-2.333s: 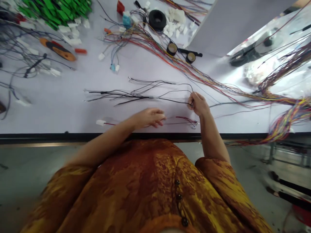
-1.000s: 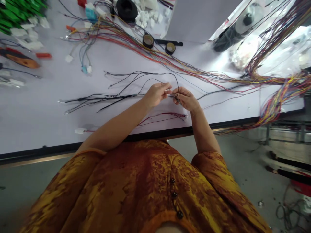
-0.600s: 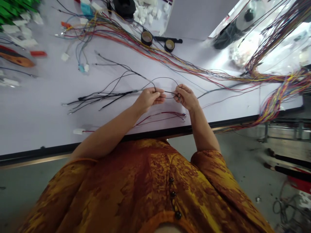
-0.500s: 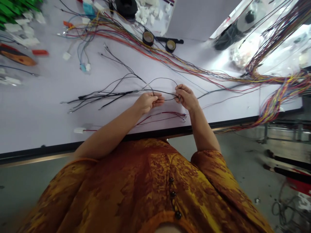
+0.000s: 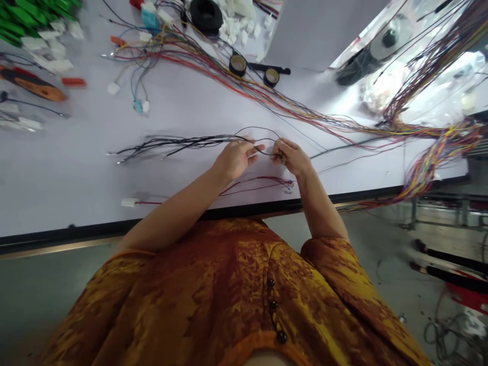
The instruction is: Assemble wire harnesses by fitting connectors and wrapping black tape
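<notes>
A bundle of thin black wires (image 5: 190, 141) lies along the white table, its metal-tipped ends fanned out to the left. My left hand (image 5: 233, 160) is at the bundle's right part, the wires running between thumb and forefinger while the other fingers stretch out loosely. Close to its right, my right hand (image 5: 292, 156) is closed in a pinch on the wires' other ends. Slack loops of black wire arch between both hands. The tips inside the right hand are mostly hidden. Below the hands lie red wires (image 5: 259, 179) with metal terminals.
A long multicoloured wire bundle (image 5: 213, 71) crosses the table behind my hands. Two tape rolls (image 5: 238, 65) touch its far side. Green connectors (image 5: 34, 18), white connectors (image 5: 238, 18) and an orange-handled tool (image 5: 36, 86) lie further back. The black table edge (image 5: 244, 209) runs before me.
The separate upper branch of black wires has been drawn down into the main bundle, which now lies together. My left hand has shifted slightly and its fingers have spread; the right stays nearly in place.
</notes>
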`<action>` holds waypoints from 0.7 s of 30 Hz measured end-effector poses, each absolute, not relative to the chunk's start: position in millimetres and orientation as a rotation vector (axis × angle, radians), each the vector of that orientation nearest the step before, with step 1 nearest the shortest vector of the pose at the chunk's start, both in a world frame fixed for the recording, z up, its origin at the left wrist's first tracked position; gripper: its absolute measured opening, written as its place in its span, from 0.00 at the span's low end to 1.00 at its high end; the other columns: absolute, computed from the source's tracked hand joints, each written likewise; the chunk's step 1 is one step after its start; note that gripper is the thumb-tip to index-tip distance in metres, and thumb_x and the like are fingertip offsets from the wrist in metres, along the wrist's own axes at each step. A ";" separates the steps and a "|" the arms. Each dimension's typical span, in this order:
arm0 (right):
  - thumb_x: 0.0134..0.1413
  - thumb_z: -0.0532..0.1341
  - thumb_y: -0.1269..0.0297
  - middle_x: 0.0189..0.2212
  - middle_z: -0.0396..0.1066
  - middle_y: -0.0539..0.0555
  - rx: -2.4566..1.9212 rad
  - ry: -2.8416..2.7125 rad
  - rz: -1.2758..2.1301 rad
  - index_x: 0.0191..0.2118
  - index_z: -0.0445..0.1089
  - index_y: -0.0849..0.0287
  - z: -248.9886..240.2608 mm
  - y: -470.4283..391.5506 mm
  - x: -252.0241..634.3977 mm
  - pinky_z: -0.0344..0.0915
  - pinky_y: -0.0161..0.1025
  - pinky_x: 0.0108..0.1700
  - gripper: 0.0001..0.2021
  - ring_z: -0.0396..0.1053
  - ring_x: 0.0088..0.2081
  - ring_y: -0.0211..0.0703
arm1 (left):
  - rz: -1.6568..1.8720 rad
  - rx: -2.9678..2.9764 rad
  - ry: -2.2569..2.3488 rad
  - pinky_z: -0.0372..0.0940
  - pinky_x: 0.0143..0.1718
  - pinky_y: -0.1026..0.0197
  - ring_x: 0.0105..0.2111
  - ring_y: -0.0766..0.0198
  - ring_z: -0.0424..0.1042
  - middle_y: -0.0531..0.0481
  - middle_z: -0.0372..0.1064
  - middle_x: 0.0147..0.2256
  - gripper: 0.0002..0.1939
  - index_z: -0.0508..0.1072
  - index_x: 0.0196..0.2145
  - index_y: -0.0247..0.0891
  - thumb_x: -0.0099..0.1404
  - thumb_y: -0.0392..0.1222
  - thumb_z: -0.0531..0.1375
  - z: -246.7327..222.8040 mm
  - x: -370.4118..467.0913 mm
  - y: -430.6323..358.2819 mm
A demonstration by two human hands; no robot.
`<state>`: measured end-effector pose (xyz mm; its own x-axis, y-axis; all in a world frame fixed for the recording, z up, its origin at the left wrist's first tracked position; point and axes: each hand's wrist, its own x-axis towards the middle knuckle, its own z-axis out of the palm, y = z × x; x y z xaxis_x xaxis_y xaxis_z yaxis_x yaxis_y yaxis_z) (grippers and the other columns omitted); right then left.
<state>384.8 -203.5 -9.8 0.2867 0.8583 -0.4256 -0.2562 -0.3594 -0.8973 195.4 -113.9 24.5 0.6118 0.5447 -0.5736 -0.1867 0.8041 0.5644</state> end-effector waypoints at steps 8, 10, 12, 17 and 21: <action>0.56 0.68 0.56 0.25 0.62 0.44 -1.391 -0.200 1.262 0.29 0.57 0.55 -12.4 -203.4 390.8 0.71 0.30 0.37 0.18 0.65 0.29 0.32 | 0.386 0.337 0.774 0.62 0.25 0.70 0.28 0.71 0.73 0.51 0.73 0.28 0.10 0.75 0.30 0.35 0.66 0.29 0.56 34.4 170.7 -116.8; 0.56 0.67 0.58 0.25 0.61 0.44 -1.306 -0.161 1.273 0.28 0.54 0.55 -11.6 -204.2 394.8 0.71 0.31 0.40 0.19 0.64 0.29 0.31 | 0.502 0.312 0.742 0.64 0.26 0.68 0.30 0.69 0.74 0.54 0.72 0.26 0.12 0.75 0.33 0.40 0.69 0.30 0.54 41.0 151.5 -98.5; 0.58 0.66 0.57 0.22 0.55 0.43 -1.262 -0.183 1.263 0.26 0.49 0.55 -9.5 -204.7 396.5 0.71 0.31 0.39 0.23 0.59 0.26 0.31 | 0.697 0.286 0.724 0.66 0.27 0.68 0.29 0.70 0.73 0.56 0.70 0.22 0.16 0.75 0.36 0.43 0.74 0.31 0.50 47.2 125.5 -74.0; 0.56 0.66 0.42 0.19 0.42 0.42 -1.388 -0.370 1.352 0.25 0.46 0.54 -2.2 -199.8 389.8 0.64 0.32 0.27 0.30 0.45 0.21 0.33 | 0.858 0.258 0.775 0.65 0.25 0.70 0.29 0.73 0.70 0.60 0.70 0.20 0.20 0.72 0.35 0.42 0.79 0.35 0.43 55.6 52.5 -33.7; 0.53 0.68 0.41 0.17 0.39 0.41 -1.454 -0.397 1.301 0.24 0.47 0.54 -0.9 -190.5 390.4 0.52 0.31 0.20 0.31 0.36 0.19 0.32 | 0.990 0.268 0.638 0.66 0.28 0.76 0.31 0.79 0.69 0.64 0.79 0.33 0.25 0.72 0.39 0.43 0.81 0.39 0.37 61.1 8.4 -33.9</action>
